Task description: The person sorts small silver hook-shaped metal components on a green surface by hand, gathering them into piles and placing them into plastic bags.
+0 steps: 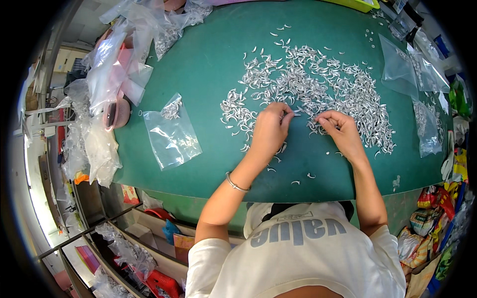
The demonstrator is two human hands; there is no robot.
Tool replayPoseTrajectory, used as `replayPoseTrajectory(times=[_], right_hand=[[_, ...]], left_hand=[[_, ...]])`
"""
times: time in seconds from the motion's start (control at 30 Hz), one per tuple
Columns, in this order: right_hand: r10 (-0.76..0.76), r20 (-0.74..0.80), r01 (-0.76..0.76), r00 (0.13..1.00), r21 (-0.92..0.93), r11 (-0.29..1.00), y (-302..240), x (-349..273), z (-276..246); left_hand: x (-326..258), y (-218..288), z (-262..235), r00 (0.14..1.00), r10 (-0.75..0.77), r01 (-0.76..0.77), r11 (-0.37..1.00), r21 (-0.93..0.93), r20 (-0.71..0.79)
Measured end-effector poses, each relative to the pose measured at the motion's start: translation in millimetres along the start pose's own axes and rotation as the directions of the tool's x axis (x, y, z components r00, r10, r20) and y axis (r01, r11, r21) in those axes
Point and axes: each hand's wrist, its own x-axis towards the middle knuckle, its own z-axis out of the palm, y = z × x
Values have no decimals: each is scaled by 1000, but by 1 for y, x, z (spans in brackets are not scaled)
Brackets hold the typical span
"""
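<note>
A wide heap of small curved silver metal pieces (360, 92) is spread over the green tabletop (208, 59). At its near edge my left hand (272, 126) is closed in a pinch, with a silver piece (297, 113) showing at the fingertips. Just to the right, my right hand (343, 133) is pinched beside the heap; whatever its fingertips hold is too small to make out. The two hands are a short way apart. A few loose pieces lie nearer to me, below my hands.
On the left lies a clear plastic bag (174, 141) with some silver pieces in its top end. Crumpled bags (107, 74) and a pink container (118, 113) crowd the left edge. More clear bags (397, 64) lie at the right. Open drawers (149, 226) sit below the table.
</note>
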Motion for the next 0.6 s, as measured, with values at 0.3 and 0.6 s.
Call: replayPoseTrajectory(times=[0.3,0.6], right_hand=[[-124,52,134,991,-499,856,-18,12,11],[-399,81,325,913,-735,595,-3,29,29]], left_hand=[[-4,-10,-22,928,-187,277,-230,-933,321],[1,0,-6,984,-175,165,963,-216,-31]])
